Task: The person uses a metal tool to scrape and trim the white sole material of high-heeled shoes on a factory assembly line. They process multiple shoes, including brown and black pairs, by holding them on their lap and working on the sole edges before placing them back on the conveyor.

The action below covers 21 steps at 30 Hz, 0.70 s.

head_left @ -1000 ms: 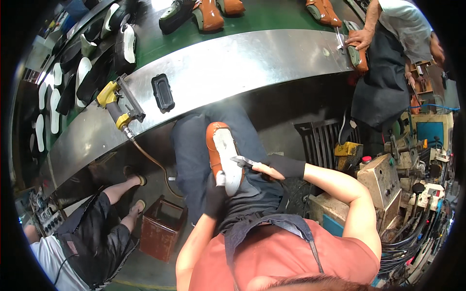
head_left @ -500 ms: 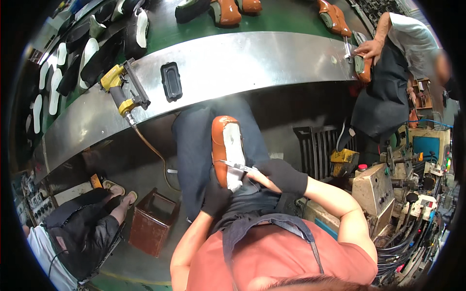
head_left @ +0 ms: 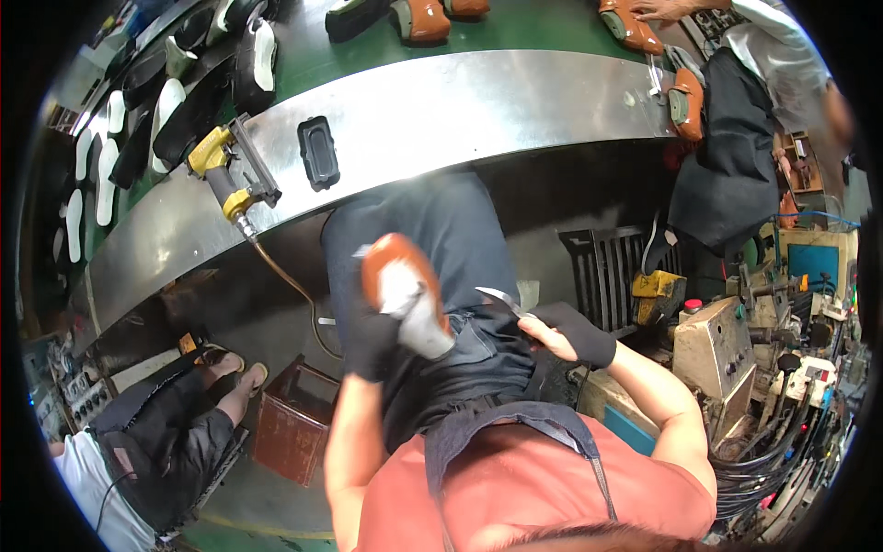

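My left hand (head_left: 372, 340), in a black fingerless glove, is closed around the side of a glossy orange-brown shoe (head_left: 425, 262) above my lap. The shoe's toe points away from me, and its pale underside (head_left: 405, 293) faces up. To the right of it, my right hand (head_left: 568, 336), gloved the same way, is closed on a metal hand tool with a curved, pointed tip (head_left: 498, 296). That tip points left and is apart from the shoe. The tool's handle is mostly hidden in my fingers, so its exact kind is unclear.
A steel ledge (head_left: 414, 110) edges the green surface (head_left: 303, 37) bearing several shoes. On the ledge lie a yellow air nailer (head_left: 221, 170) with its hose and a black tray (head_left: 319, 154). A co-worker (head_left: 736, 147) stands right; another person sits left, near a brown bin (head_left: 292, 432). Machinery (head_left: 713, 350) stands right.
The tool's tip has left the shoe and moved right. The shoe has tilted and shifted left with my left hand. The co-worker's hand has moved from the near shoe to one farther back.
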Each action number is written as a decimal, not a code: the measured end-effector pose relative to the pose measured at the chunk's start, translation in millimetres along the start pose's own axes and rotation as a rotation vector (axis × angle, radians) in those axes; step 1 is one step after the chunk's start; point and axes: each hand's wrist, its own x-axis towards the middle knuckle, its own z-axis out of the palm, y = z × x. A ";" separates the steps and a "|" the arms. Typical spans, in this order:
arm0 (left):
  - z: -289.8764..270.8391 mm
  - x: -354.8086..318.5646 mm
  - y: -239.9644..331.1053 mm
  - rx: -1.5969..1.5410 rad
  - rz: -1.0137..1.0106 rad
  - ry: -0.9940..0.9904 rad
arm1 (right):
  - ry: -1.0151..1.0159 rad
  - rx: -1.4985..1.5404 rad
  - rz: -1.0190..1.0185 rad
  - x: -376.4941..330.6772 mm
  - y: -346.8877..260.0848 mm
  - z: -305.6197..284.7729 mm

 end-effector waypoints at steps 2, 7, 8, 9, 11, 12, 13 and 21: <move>52.7 -29.9 -67.3 0.165 0.089 -0.082 | -0.062 -0.083 -0.040 9.9 -7.9 -1.4; 49.3 -47.7 -72.4 -0.178 -0.150 -0.379 | -0.163 -0.354 -0.246 50.1 4.9 -21.6; 48.9 -50.9 -71.5 -0.106 -0.161 -0.427 | -0.209 -0.418 -0.272 59.2 -5.2 -19.6; 54.1 -56.8 -78.3 -0.036 -0.001 -0.312 | -0.216 -0.653 -0.263 63.4 -28.0 -11.7; 57.0 -47.5 -89.9 -0.516 -0.275 -0.309 | -0.125 -0.992 -0.327 61.8 -54.7 2.1; 61.7 -35.9 -123.3 -1.051 -0.652 -0.311 | -0.114 -0.992 -0.363 66.2 -52.5 3.7; 65.1 -33.4 -88.8 -1.136 -0.624 -0.335 | -0.085 -0.977 -0.370 72.3 -35.3 0.6; 93.1 -30.2 -106.9 0.062 0.078 0.080 | -0.326 -1.013 -0.286 89.3 -58.1 -37.6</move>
